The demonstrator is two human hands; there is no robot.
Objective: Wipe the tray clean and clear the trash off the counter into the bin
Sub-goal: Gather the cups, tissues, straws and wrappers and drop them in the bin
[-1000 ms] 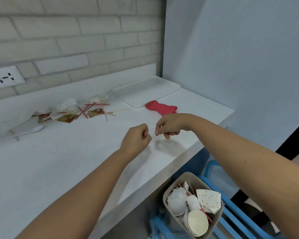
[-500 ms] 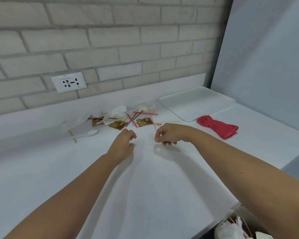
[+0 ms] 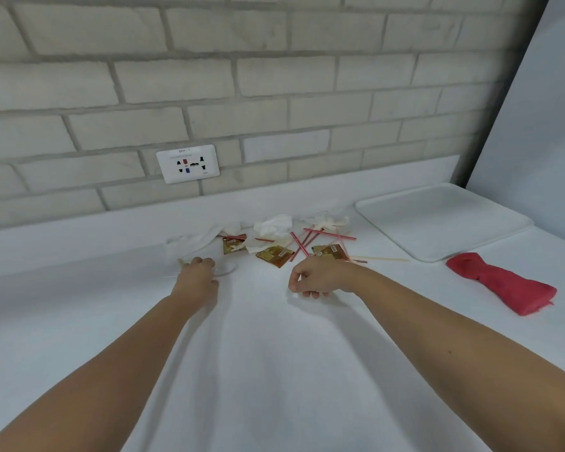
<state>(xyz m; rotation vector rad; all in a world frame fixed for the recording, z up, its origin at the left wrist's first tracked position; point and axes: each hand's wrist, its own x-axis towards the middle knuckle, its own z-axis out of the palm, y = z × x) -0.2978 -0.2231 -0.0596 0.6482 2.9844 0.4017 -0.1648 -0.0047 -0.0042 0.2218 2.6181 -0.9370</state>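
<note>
The trash lies in a heap by the back wall: crumpled white napkins (image 3: 273, 225), brown sauce packets (image 3: 274, 256) and red-striped straws (image 3: 299, 244). At the heap's left end is a white plastic spoon (image 3: 225, 270). My left hand (image 3: 198, 278) is on its handle, with the fingers curled over it. My right hand (image 3: 320, 277) hovers just in front of the packets, its fingers curled and nothing visible in it. The white tray (image 3: 444, 220) sits at the back right. A crumpled red cloth (image 3: 499, 283) lies in front of the tray. The bin is out of view.
The white counter (image 3: 274, 370) stretches from the brick wall towards me. A wall socket (image 3: 188, 163) sits above the trash. A pale panel (image 3: 542, 132) closes the right side behind the tray. A thin wooden stick (image 3: 382, 258) lies between the packets and the tray.
My view has swung up and left, away from the bin and onto the counter. Both hands moved forward to the trash, and my left hand reached the plastic spoon.
</note>
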